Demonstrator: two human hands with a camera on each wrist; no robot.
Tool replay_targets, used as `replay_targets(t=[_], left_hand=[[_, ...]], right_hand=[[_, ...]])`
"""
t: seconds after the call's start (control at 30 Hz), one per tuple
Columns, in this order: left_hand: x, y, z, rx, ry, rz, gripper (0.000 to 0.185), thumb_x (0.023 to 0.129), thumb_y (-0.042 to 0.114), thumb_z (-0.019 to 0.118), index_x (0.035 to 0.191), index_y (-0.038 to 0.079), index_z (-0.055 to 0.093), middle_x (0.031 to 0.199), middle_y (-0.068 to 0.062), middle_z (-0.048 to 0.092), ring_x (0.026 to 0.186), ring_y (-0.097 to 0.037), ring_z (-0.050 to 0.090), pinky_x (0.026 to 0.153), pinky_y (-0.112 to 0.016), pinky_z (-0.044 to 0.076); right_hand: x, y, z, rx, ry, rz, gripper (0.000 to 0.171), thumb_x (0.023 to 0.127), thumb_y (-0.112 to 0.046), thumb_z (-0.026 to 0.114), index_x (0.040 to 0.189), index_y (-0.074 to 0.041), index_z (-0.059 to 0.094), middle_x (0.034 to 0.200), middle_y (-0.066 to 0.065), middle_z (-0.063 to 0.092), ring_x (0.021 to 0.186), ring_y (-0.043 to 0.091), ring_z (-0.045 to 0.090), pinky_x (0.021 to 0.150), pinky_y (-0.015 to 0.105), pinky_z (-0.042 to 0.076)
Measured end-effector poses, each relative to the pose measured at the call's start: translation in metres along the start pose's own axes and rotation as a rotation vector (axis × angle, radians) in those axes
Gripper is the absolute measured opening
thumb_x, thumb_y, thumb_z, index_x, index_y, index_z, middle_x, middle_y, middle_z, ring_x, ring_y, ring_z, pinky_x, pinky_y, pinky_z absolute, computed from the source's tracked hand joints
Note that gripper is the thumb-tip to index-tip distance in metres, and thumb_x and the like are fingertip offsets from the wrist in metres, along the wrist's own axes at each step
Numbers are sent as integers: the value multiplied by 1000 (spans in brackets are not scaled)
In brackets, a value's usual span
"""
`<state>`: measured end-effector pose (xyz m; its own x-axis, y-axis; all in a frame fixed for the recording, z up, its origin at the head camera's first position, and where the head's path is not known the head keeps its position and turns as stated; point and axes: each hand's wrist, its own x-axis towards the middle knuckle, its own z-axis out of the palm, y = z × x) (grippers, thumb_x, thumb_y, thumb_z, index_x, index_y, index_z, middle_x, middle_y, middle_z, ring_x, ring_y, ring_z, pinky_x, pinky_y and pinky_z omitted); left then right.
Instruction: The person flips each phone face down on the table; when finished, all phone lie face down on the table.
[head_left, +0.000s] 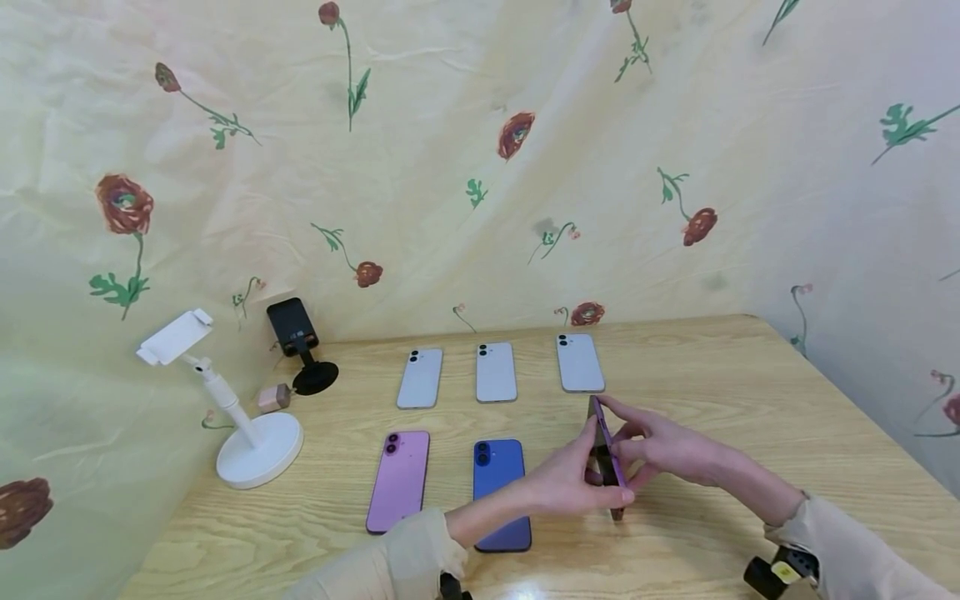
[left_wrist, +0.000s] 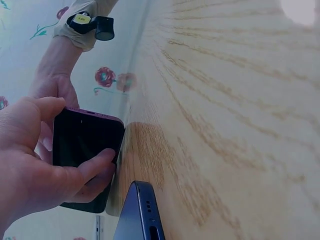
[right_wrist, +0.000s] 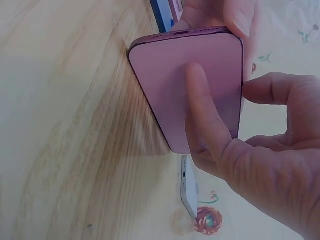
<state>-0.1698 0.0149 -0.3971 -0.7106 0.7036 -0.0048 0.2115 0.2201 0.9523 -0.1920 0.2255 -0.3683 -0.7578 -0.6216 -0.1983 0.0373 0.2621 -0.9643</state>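
Note:
A pinkish-purple phone (head_left: pixel 604 433) stands on edge between the two hands at right of centre. My left hand (head_left: pixel 570 483) grips it from the dark screen (left_wrist: pixel 85 137) side, with its thumb at the upper edge. On the other side my right hand (head_left: pixel 660 446) holds it; one digit lies along the pink back (right_wrist: pixel 160 80), another touches the side edge. Whether its lower edge meets the table cannot be told. A blue phone (head_left: pixel 501 467) lies under the left forearm, partly hidden. Left of that is a light purple phone (head_left: pixel 399 487), back up.
Three pale phones, a left one (head_left: pixel 420 379), a middle one (head_left: pixel 497 372) and a right one (head_left: pixel 580 364), lie in a back row. At left stand a white phone stand (head_left: pixel 258 450), a black one (head_left: pixel 315 377) and a small pinkish block (head_left: pixel 273 398). Flowered cloth backs the wooden table (head_left: pixel 712 383).

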Motion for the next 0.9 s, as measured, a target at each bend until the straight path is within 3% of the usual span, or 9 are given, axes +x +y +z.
replay_targets(t=[0.43,0.63,0.9], left_hand=[[-6,1,-2,-3,34,-56,107,92,15,74,161,16,-9,129,-3,59,95,-3,64,78,-19,51],[-7,0,-3,-21,28,-50,105,93,13,73,161,21,-7,135,-4,53,96,-4,63,80,-20,51],[-10,-1,-3,-68,41,-88,102,93,11,72,161,15,-4,134,0,52,96,-5,63,79,-21,52]], right_hand=[[0,6,0,24,-56,-35,80,104,-12,53,160,-5,-3,118,33,48,100,42,61,77,52,57],[0,9,0,20,-71,-41,78,104,-13,52,158,0,-2,116,31,51,102,44,62,78,51,57],[0,13,0,49,-85,5,77,105,-18,53,158,2,0,119,31,49,103,40,63,83,50,56]])
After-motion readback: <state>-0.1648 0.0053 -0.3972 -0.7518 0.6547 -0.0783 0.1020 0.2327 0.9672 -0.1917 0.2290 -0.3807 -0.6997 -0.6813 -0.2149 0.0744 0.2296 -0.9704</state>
